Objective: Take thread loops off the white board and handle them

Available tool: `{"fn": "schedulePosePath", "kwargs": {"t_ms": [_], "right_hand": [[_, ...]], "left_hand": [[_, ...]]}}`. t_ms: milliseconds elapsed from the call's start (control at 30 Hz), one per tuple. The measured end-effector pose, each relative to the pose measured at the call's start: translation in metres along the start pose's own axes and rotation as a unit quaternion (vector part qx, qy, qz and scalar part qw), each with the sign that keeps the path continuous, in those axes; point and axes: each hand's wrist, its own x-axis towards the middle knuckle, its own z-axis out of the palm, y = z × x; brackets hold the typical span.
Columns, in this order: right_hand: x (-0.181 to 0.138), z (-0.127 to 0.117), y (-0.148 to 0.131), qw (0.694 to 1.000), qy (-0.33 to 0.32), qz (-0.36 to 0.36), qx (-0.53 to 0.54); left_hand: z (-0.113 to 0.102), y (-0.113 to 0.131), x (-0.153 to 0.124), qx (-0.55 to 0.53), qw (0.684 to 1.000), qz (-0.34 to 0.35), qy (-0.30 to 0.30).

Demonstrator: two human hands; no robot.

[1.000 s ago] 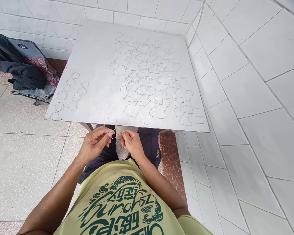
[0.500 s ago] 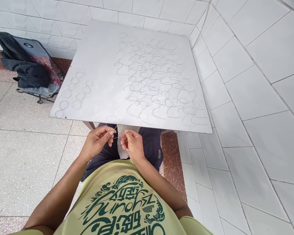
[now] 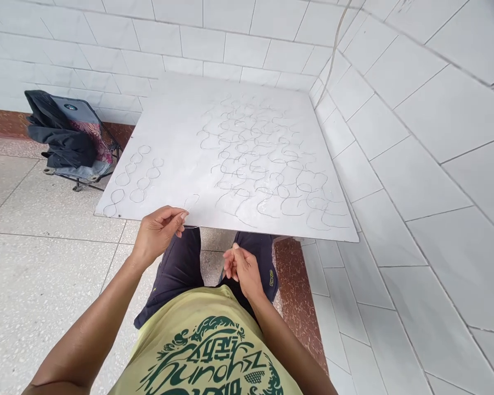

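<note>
Two hands over a white board (image 3: 148, 131): how do they stand?

They're apart. The left hand (image 3: 158, 235) is up by the board's near edge, thumb and fingers pinched on a thin wire (image 3: 193, 226). The right hand (image 3: 241, 269) is lower, above the dark shorts (image 3: 175, 269), its fingers loosely curled.

Is the right hand holding anything?

I can't tell; no wire shows in it.

Where's the wire?

Just past the left fingertips, curving into a small loop at the board's near edge, about midway along it. I can't tell whether it touches the board.

What else is on the board?

Wire loops (image 3: 136, 174) in rows near the left edge, and many wavy wire pieces (image 3: 263, 159) across the right half.

Anything past the board?

A folding chair (image 3: 82, 112) with a black jacket (image 3: 61, 140) on it, beyond the far left corner.
</note>
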Motion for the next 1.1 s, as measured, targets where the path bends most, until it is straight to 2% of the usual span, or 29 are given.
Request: {"fn": "schedulePosePath", "kwargs": {"t_ms": [100, 233, 400, 533, 733, 933, 1033, 1100], "right_hand": [[0.002, -0.019, 0.012, 0.998, 0.048, -0.010, -0.035], [0.009, -0.044, 0.025, 0.986, 0.108, -0.065, -0.105], [0.020, -0.065, 0.041, 0.978, 0.138, -0.080, -0.131], [0.024, -0.068, 0.047, 0.972, 0.140, -0.086, -0.167], [0.024, -0.065, 0.049, 0.957, 0.132, -0.102, -0.238], [0.027, -0.068, 0.056, 0.938, 0.121, -0.133, -0.297], [0.028, -0.070, 0.059, 0.929, 0.111, -0.146, -0.323], [0.028, -0.070, 0.059, 0.924, 0.108, -0.149, -0.335]], "left_hand": [[-0.009, 0.008, 0.030, 0.111, 0.988, 0.106, 0.004], [-0.022, 0.017, 0.094, 0.235, 0.951, 0.200, 0.006], [-0.020, 0.010, 0.172, 0.339, 0.920, 0.198, -0.006], [-0.004, -0.003, 0.210, 0.413, 0.894, 0.173, -0.023], [0.014, -0.014, 0.235, 0.458, 0.875, 0.156, -0.019], [0.019, -0.019, 0.230, 0.470, 0.870, 0.150, -0.021], [0.016, -0.017, 0.226, 0.459, 0.876, 0.149, -0.014], [0.004, -0.013, 0.227, 0.449, 0.880, 0.153, 0.006]]}}
